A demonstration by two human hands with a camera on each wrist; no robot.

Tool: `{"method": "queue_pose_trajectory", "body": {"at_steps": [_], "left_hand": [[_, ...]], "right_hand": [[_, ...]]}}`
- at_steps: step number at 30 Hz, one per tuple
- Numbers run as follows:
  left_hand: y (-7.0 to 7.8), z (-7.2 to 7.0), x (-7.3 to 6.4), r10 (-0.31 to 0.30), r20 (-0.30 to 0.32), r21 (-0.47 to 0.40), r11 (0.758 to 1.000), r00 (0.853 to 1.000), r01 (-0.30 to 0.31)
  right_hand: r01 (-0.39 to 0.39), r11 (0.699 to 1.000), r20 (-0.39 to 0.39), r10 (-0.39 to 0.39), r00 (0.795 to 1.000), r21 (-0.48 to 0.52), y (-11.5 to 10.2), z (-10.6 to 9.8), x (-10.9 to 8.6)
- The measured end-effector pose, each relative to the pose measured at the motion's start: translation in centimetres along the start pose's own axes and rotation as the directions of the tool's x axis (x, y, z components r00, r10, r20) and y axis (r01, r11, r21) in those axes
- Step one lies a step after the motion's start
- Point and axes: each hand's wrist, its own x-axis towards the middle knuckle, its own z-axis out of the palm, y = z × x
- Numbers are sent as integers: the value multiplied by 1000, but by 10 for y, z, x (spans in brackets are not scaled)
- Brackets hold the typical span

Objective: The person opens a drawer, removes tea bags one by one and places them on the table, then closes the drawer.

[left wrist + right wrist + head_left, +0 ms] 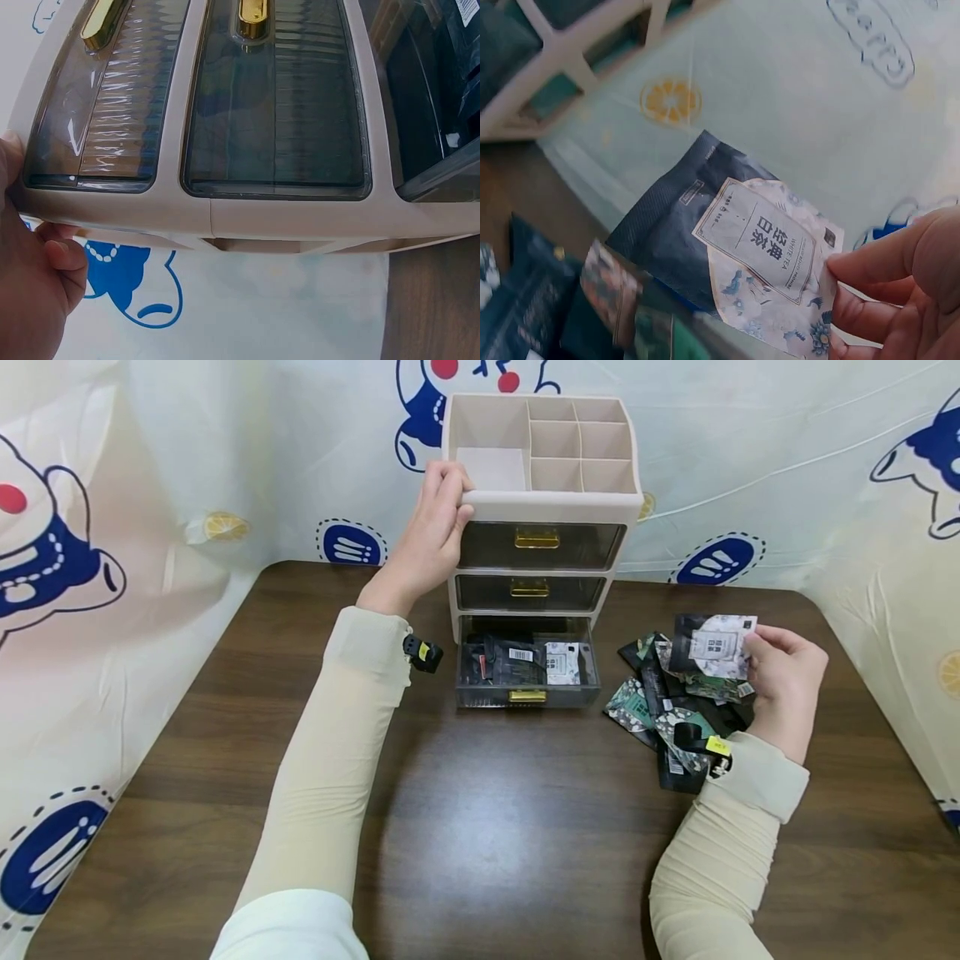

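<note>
My right hand [789,681] pinches a white tea packet [712,646] by one edge, above a heap of tea packets [686,714]. In the right wrist view the packet [750,247] shows a dark end, a floral pattern and a label reading WHITE TEA. My left hand [429,531] grips the upper left edge of a cream drawer organizer [555,508]; in the left wrist view the thumb and fingers are at its corner. The organizer's bottom drawer [528,697] is pulled out, with several packets [517,662] lying inside.
Two upper drawers [542,545] with gold handles are closed. The organizer's top has divided compartments [555,439]. Everything stands on a dark wooden table [480,827], with a printed curtain [750,452] behind and at the sides.
</note>
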Motion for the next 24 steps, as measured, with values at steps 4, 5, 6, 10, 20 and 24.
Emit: {"method": "queue_pose_trajectory", "body": {"at_steps": [4,5,6,10,20,24], "left_hand": [[0,0,0,0,-1,-2,1000,1000,0],[0,0,0,0,-1,-1,1000,1000,0],[0,0,0,-1,-1,0,1000,1000,1],[0,1,1,2,-3,5,1000,1000,-2],[2,0,0,-23,2,5,1000,1000,22],[3,-1,0,-15,3,8,1000,1000,15]], "right_hand": [[-92,996,-59,92,994,13,8,-7,11],[-110,994,-72,111,991,20,10,-8,14],[-127,991,-86,129,988,31,12,-10,17],[-171,984,-147,176,973,47,19,-14,27],[-216,976,-157,217,963,26,23,-19,33],[-165,986,-160,166,973,18,20,-14,28]]}}
